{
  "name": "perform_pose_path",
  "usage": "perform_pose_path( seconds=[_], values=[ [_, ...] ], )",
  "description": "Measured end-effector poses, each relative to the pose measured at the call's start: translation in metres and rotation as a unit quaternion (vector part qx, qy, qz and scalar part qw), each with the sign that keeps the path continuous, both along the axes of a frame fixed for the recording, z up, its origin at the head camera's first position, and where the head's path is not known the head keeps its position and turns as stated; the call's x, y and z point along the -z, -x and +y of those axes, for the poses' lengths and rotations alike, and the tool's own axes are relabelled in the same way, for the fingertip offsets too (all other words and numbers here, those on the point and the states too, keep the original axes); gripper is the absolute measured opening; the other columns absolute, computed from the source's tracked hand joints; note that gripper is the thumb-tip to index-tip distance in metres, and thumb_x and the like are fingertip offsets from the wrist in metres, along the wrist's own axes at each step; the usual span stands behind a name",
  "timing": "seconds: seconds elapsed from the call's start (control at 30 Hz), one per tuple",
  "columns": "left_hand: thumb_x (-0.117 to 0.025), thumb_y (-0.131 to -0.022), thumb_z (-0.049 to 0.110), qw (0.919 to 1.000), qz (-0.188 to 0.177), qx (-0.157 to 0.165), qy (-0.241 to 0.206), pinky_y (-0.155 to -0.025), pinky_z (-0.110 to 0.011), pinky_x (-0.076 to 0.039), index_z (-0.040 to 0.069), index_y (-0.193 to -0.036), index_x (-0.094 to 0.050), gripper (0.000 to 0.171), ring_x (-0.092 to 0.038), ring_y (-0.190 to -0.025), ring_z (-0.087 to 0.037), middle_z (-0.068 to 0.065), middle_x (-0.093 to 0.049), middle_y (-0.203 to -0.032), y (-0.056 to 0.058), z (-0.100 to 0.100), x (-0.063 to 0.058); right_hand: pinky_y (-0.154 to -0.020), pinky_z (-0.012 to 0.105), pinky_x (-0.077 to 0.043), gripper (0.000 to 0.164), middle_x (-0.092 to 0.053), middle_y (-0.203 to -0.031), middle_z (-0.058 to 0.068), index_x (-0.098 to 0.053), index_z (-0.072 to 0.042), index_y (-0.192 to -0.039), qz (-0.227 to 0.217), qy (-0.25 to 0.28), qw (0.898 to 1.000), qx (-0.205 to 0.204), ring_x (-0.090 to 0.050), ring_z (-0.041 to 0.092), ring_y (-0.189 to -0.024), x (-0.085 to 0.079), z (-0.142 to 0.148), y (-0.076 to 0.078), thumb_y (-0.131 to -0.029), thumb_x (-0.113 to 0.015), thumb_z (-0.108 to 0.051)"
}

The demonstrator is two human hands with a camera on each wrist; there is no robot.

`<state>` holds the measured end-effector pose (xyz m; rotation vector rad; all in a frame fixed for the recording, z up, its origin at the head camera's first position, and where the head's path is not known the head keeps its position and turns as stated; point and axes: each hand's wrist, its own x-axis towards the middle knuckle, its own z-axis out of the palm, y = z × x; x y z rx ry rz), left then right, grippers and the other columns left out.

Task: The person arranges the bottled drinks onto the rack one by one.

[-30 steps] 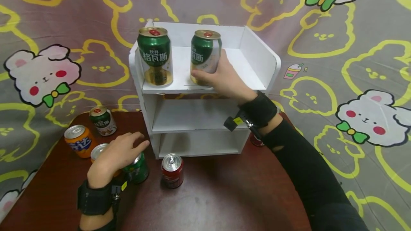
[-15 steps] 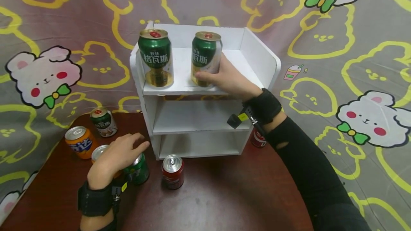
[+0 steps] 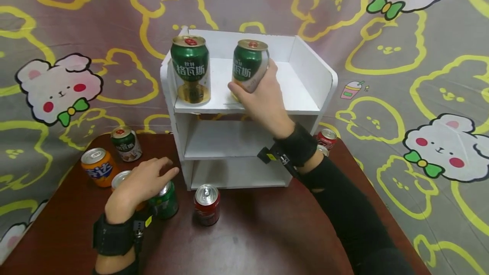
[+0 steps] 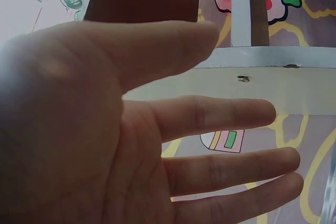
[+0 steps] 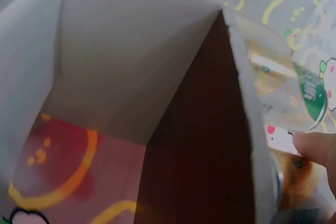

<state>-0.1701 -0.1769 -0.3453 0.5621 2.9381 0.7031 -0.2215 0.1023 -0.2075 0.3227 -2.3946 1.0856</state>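
Note:
My right hand (image 3: 263, 99) grips a green, white and gold drink can (image 3: 248, 65) over the top board of a small white shelf. The can leans slightly, and the hand hides part of its lower end. To its left a matching can (image 3: 191, 69) stands upright on the same board; this can (image 5: 278, 85) also shows in the right wrist view. My left hand (image 3: 143, 183) holds nothing, its fingers (image 4: 220, 116) extended and thumb apart in the left wrist view. From the head it overlaps a green can (image 3: 166, 203) and a partly hidden orange can (image 3: 119, 178).
The white shelf (image 3: 248, 108) has two lower compartments. A dark red can (image 3: 207, 207) stands before it on the brown table (image 3: 259, 232). Left are an orange can (image 3: 99, 166) and another green-white can (image 3: 126, 143). A red can (image 3: 326, 138) stands behind my right forearm.
The can in my right hand has gone from upright to slightly tilted, and my right wrist has swung left. The left hand has stayed in place. The head view has shifted slightly.

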Motion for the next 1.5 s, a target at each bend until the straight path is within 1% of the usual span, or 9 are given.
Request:
perform_pose_path(
  seconds=[0.17,0.3,0.47,0.6,0.73,1.0,1.2,1.43,1.5],
  values=[
    [-0.049,-0.097,0.040,1.0000,-0.001,-0.003,0.003,-0.085,-0.058,-0.043,-0.005,-0.124,-0.055,0.053,-0.053,-0.108,-0.044,-0.028,-0.056,-0.119,0.001,0.001,0.001,-0.087,0.027,-0.046,0.093,-0.053,-0.123,0.007,-0.022,-0.005,-0.141,0.015,-0.014,0.999,0.028,-0.056,0.015,-0.108,0.002,-0.003,0.003,-0.077,-0.075,-0.047],
    [-0.049,-0.097,0.040,1.0000,-0.002,-0.003,0.002,-0.085,-0.058,-0.043,-0.005,-0.125,-0.054,0.053,-0.053,-0.108,-0.044,-0.028,-0.056,-0.119,0.002,0.001,0.001,-0.087,0.027,-0.046,0.088,-0.053,-0.122,0.007,-0.025,-0.004,-0.137,0.009,-0.015,1.000,0.025,-0.055,0.015,-0.108,0.002,-0.003,0.005,-0.077,-0.075,-0.045],
    [-0.050,-0.098,0.038,1.0000,-0.001,-0.001,0.001,-0.085,-0.058,-0.043,-0.005,-0.125,-0.055,0.051,-0.053,-0.108,-0.044,-0.028,-0.055,-0.119,0.002,0.000,0.001,-0.089,0.026,-0.045,0.084,-0.052,-0.125,0.009,-0.025,-0.004,-0.135,-0.003,-0.013,1.000,0.008,-0.054,0.016,-0.111,0.001,0.000,0.008,-0.079,-0.075,-0.040],
    [-0.049,-0.098,0.040,1.0000,-0.003,-0.002,0.001,-0.085,-0.058,-0.043,-0.005,-0.125,-0.054,0.053,-0.052,-0.108,-0.044,-0.029,-0.055,-0.120,0.003,0.000,0.002,-0.091,0.024,-0.043,0.081,-0.052,-0.126,0.008,-0.024,-0.005,-0.134,-0.006,-0.016,1.000,-0.020,-0.054,0.015,-0.112,0.001,0.005,0.009,-0.080,-0.075,-0.037],
    [-0.049,-0.097,0.040,1.0000,-0.008,-0.005,0.002,-0.085,-0.058,-0.043,-0.005,-0.126,-0.054,0.053,-0.052,-0.109,-0.044,-0.028,-0.055,-0.120,0.003,-0.001,0.003,-0.092,0.023,-0.042,0.079,-0.052,-0.127,0.008,-0.024,-0.006,-0.133,-0.021,-0.010,0.998,-0.052,-0.053,0.013,-0.113,-0.001,0.011,0.010,-0.080,-0.076,-0.034],
    [-0.049,-0.097,0.040,1.0000,-0.006,-0.005,0.002,-0.085,-0.058,-0.043,-0.006,-0.126,-0.053,0.054,-0.052,-0.108,-0.044,-0.029,-0.055,-0.120,0.004,0.000,-0.001,-0.098,0.026,-0.037,0.079,-0.048,-0.130,0.004,-0.024,-0.009,-0.135,-0.073,0.003,0.992,-0.100,-0.049,0.010,-0.116,-0.010,0.021,0.015,-0.081,-0.076,-0.033],
    [-0.050,-0.097,0.039,1.0000,-0.006,-0.001,0.001,-0.084,-0.057,-0.044,-0.006,-0.125,-0.054,0.053,-0.053,-0.107,-0.043,-0.028,-0.056,-0.119,0.004,0.000,0.001,-0.103,0.028,-0.031,0.080,-0.043,-0.133,0.001,-0.022,-0.013,-0.138,-0.115,0.025,0.983,-0.139,-0.043,0.009,-0.121,-0.013,0.026,0.018,-0.081,-0.076,-0.031],
    [-0.050,-0.098,0.037,1.0000,-0.003,0.006,-0.002,-0.083,-0.056,-0.044,-0.006,-0.124,-0.054,0.051,-0.053,-0.107,-0.044,-0.028,-0.056,-0.118,0.004,-0.001,0.004,-0.104,0.025,-0.028,0.083,-0.041,-0.135,0.003,-0.021,-0.013,-0.142,-0.115,0.046,0.974,-0.188,-0.040,0.008,-0.122,-0.014,0.030,0.021,-0.081,-0.076,-0.022],
    [-0.050,-0.098,0.036,1.0000,-0.005,0.005,0.000,-0.084,-0.057,-0.044,-0.006,-0.124,-0.054,0.050,-0.053,-0.108,-0.045,-0.028,-0.056,-0.118,0.004,-0.001,0.004,-0.105,0.026,-0.028,0.083,-0.042,-0.136,0.002,-0.021,-0.013,-0.142,-0.117,0.053,0.973,-0.190,-0.041,0.009,-0.122,-0.012,0.031,0.021,-0.081,-0.077,-0.022]
  ],
)
